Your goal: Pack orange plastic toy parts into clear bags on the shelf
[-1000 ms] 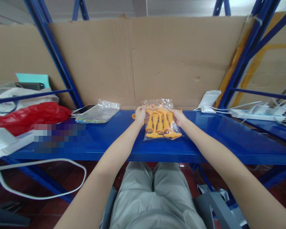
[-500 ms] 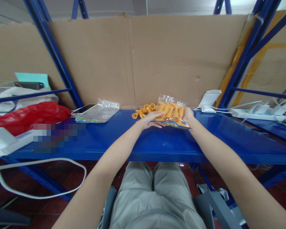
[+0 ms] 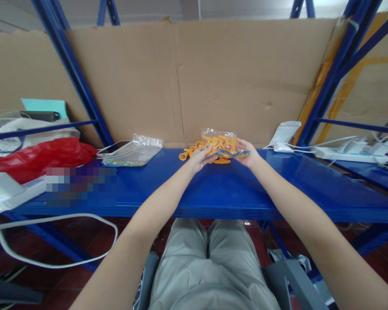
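Observation:
Between my hands is a clear plastic bag [image 3: 220, 144] with a colourful lower edge and several orange plastic pieces inside. My left hand [image 3: 200, 158] grips its left side, with the thumb on top. On the right side, my right hand [image 3: 246, 154] is closed round the bag's edge, its fingers partly hidden. Just left of the bag, loose orange plastic pieces [image 3: 185, 155] with round cup-like ends lie on the blue table [image 3: 226, 193]. Another orange piece [image 3: 222, 161] shows below the bag's edge; whether it is inside or outside I cannot tell.
To the left lies a stack of clear bags [image 3: 134, 153] beside a phone [image 3: 114, 147]. Further left are a red plastic bag [image 3: 45, 157] and a white cable [image 3: 84, 217]. A white adapter [image 3: 284, 135] and a power strip [image 3: 345, 155] sit right. Cardboard [image 3: 229, 77] stands behind.
Both hands have shifted the bag a little left and away from me, over the loose pieces. Its colourful edge now sits higher, and the right hand has come closer to the left.

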The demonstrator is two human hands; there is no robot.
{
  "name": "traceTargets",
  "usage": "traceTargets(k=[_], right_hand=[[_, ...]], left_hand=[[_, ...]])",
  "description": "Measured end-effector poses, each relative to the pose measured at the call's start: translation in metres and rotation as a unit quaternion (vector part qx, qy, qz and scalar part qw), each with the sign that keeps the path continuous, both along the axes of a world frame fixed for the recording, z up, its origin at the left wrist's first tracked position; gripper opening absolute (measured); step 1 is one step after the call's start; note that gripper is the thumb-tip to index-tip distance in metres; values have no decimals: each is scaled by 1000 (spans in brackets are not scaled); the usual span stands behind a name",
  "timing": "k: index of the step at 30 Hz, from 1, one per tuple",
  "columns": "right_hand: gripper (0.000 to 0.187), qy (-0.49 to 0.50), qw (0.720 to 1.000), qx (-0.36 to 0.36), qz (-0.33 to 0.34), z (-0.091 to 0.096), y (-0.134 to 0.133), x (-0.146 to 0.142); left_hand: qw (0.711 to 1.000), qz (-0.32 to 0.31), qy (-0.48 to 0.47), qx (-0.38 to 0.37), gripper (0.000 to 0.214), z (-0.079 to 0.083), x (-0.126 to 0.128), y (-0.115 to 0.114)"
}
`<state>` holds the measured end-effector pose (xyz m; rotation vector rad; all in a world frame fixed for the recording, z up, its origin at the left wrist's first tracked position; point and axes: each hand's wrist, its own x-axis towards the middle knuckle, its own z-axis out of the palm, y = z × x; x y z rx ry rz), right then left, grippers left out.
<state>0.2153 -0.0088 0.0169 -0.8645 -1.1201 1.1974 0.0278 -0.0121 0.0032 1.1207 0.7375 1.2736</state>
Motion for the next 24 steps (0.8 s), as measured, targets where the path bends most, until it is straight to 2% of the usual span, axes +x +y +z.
traceTargets(k=[3,6,8,15,19,24], right_hand=[[22,19,997,-46,65,3,-8,-3],[15,43,994,-57,81,4,-11,-6],[12,59,994,-56,71,4,-10,-7],[18,45,998,-17,28,-1,-4,-7],[20,59,998,-17,15,-2,-2,-4],[15,74,997,-17,-10,2,2,4]], left_hand=[[1000,8,-23,7,4,1,-1,2],[999,-1,-38,23,10,2,0,1],[999,-11,-41,28,15,2,0,1],[999,-26,-7,27,20,0,-1,4],[1000,-14,3,12,22,-2,3,2],[999,11,51,-17,17,9,8,-1]])
